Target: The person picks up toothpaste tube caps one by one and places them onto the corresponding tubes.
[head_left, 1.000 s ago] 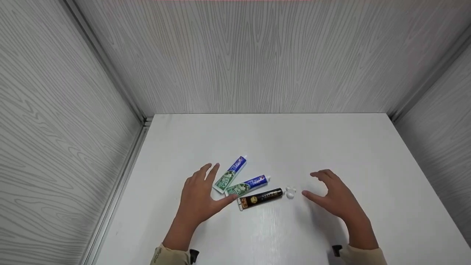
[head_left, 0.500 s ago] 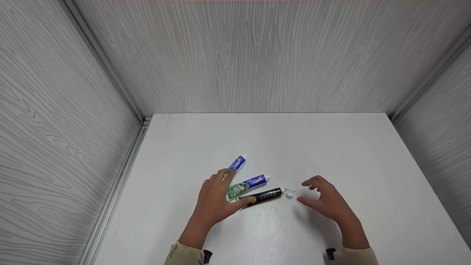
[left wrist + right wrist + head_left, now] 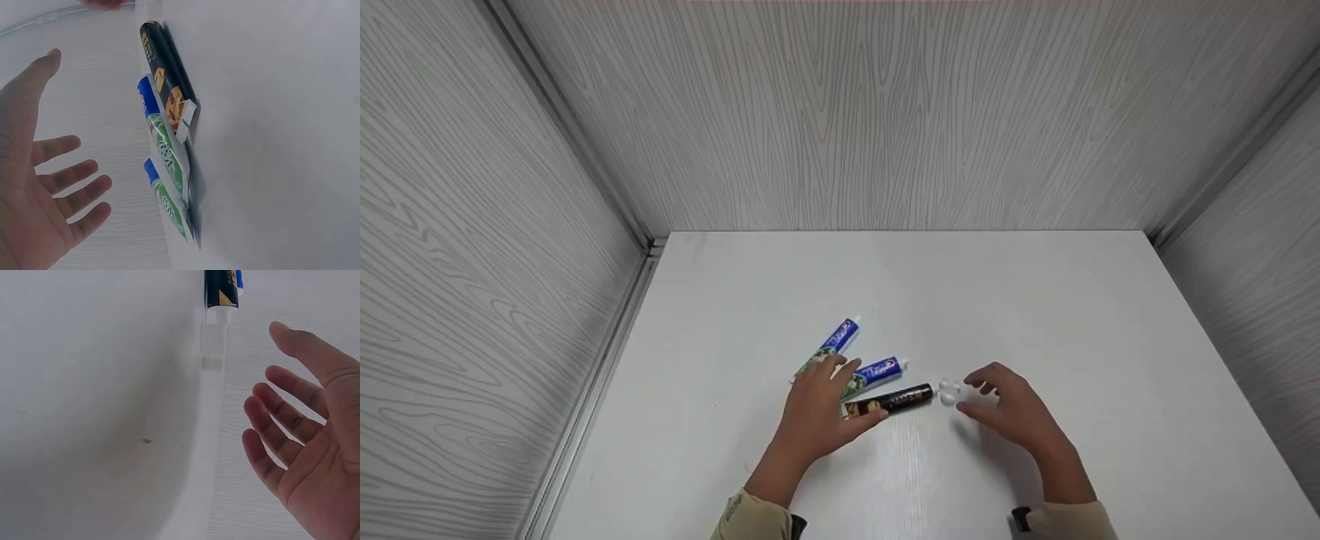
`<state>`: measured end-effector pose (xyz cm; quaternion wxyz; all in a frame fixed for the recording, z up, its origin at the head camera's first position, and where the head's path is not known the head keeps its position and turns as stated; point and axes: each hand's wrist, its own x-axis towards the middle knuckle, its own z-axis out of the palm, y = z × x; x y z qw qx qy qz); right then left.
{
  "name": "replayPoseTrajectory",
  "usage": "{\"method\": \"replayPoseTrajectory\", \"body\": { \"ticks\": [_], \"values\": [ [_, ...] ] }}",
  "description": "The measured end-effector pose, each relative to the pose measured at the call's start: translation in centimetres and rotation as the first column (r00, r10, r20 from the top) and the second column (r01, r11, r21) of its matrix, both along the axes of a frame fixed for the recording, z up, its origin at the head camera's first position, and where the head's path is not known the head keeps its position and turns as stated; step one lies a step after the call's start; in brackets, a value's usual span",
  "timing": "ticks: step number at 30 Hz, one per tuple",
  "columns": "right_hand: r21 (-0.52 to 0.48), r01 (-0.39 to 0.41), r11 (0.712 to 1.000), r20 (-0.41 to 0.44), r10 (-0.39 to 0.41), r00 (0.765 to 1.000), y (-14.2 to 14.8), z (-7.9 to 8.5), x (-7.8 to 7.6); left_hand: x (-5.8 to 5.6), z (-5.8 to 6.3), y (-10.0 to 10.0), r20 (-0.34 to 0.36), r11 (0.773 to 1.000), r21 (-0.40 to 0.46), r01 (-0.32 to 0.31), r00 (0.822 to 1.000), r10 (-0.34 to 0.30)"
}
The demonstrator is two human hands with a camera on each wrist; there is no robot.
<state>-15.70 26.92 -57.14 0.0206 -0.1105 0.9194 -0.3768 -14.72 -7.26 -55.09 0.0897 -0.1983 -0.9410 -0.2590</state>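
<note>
Two blue-and-green toothpaste tubes, a far one (image 3: 842, 334) and a middle one (image 3: 883, 369), lie on the white table beside a black toothpaste tube (image 3: 909, 398). Over their tail ends hovers my left hand (image 3: 816, 420), thumb and fingers spread; the left wrist view shows a gap between this hand (image 3: 31, 197) and the tubes. Small white caps (image 3: 949, 392) lie by the black tube's nozzle end. Just right of them is my right hand (image 3: 1014, 409), fingers loosely bent and holding nothing. In the right wrist view the caps (image 3: 213, 340) stand apart from its fingertips.
The white tabletop (image 3: 1035, 300) extends around the tubes. Grey wood-grain panels rise behind it (image 3: 885, 112) and at both sides, with a metal strip (image 3: 592, 375) along the left edge.
My left hand has moved right, from beside the tubes to over their tail ends. My right hand has shifted left toward the white caps. The tubes and caps stay where they were.
</note>
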Motion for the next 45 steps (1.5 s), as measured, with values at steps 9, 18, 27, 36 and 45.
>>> {"method": "replayPoseTrajectory", "body": {
  "ticks": [9, 18, 27, 36, 45],
  "values": [
    [0.018, 0.009, 1.000, 0.041, -0.010, 0.999, -0.7, -0.6, -0.6, -0.6, -0.8, 1.0, 0.009, 0.998, -0.013, 0.060, 0.998, -0.059],
    [0.053, 0.025, 0.998, 0.082, -0.029, 0.996, -1.3, -1.0, -1.0, -0.9, -1.7, 2.2, 0.045, 0.997, -0.025, 0.078, 0.996, -0.076],
    [0.085, 0.057, 0.995, 0.096, -0.065, 0.993, -1.6, -1.2, -1.3, -1.2, -2.7, 3.5, 0.040, 0.991, -0.022, 0.131, 0.991, -0.130],
    [0.094, 0.054, 0.994, 0.114, -0.065, 0.991, -1.9, -1.3, -1.6, -1.4, -3.0, 4.5, 0.061, 0.987, -0.044, 0.156, 0.986, -0.153],
    [0.100, 0.045, 0.994, 0.128, -0.058, 0.990, -2.0, -1.5, -1.8, -1.6, -3.5, 5.1, 0.080, 0.986, -0.068, 0.153, 0.986, -0.148]
  ]
}}
